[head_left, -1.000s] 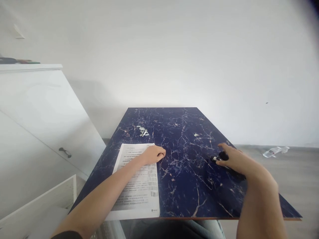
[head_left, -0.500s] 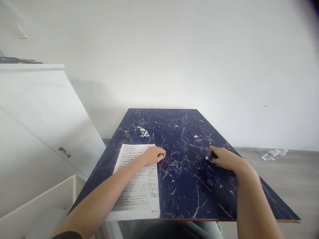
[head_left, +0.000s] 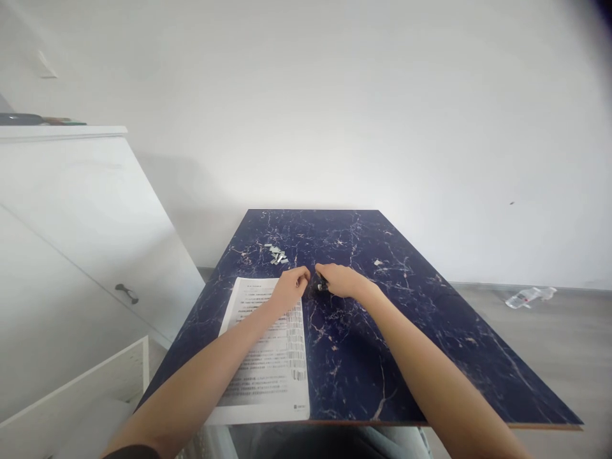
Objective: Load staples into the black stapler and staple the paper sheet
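A stack of printed paper sheets (head_left: 261, 363) lies on the left of the dark blue marbled table (head_left: 354, 357). Over its upper right corner rests my left hand (head_left: 290, 287), fingers curled in; whatever they pinch is hidden. Just to the right, my right hand (head_left: 340, 280) is closed around a small black tool with a shiny metal part (head_left: 322, 284), mostly covered by the fingers. The tool points toward my left hand, with a narrow gap between the hands. A little pile of silvery metal clips (head_left: 277, 255) sits beyond the paper.
One small pale piece (head_left: 377, 262) lies apart on the table's right half. A white cabinet (head_left: 71, 210) with a dark handle stands at the left. Clear plastic packaging (head_left: 530, 297) is on the floor at the right. A white wall rises behind the table.
My right hand has swung left across the table with the black tool, from the right side to beside my left hand. My left hand has shifted slightly left and away from me.
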`<state>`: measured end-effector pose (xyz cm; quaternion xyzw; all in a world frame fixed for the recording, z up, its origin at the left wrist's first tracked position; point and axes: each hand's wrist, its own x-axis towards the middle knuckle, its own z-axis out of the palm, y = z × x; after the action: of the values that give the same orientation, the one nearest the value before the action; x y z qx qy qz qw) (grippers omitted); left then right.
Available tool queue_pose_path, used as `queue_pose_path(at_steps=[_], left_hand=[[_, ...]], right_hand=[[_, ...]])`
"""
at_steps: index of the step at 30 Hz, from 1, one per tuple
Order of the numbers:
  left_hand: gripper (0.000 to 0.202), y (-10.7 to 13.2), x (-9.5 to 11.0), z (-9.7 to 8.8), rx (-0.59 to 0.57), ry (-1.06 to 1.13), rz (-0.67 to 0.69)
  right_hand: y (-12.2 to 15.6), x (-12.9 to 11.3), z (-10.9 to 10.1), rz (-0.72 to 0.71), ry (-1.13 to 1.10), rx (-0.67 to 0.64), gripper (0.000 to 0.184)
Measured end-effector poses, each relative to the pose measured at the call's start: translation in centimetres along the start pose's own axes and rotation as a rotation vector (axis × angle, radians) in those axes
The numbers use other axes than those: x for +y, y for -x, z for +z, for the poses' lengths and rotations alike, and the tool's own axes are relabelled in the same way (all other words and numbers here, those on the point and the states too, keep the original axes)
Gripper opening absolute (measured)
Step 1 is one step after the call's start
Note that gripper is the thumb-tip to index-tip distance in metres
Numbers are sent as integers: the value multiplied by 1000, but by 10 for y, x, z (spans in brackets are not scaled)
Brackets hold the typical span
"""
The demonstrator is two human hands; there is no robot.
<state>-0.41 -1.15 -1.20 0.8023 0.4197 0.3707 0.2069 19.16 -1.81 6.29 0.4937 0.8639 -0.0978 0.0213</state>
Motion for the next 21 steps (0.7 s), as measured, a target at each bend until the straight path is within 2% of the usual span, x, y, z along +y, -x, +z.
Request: queue_pose_path(at_steps=[2, 4, 10, 13, 15, 18, 21], left_hand=[[17, -1, -2, 2, 52, 59, -34], [21, -2, -3, 4, 53, 116, -41], [42, -1, 2, 4, -94, 203, -23], [43, 0, 2, 4, -134, 209, 4], [40, -1, 1, 4, -134, 187, 21], [39, -1, 0, 5, -111, 144, 14], [36, -1, 0, 4, -106, 140, -5]], right_hand=[[-5, 1, 0, -8, -11, 17, 23], [-9, 1, 0, -30, -34, 43, 23], [-11, 3, 8, -59, -95, 111, 26], [-5, 14, 13, -78, -224, 214, 30], [3, 28, 16, -70, -300, 337, 32], [17, 54, 26, 110, -313, 521, 31], [27, 75, 44, 312, -496, 508, 39]])
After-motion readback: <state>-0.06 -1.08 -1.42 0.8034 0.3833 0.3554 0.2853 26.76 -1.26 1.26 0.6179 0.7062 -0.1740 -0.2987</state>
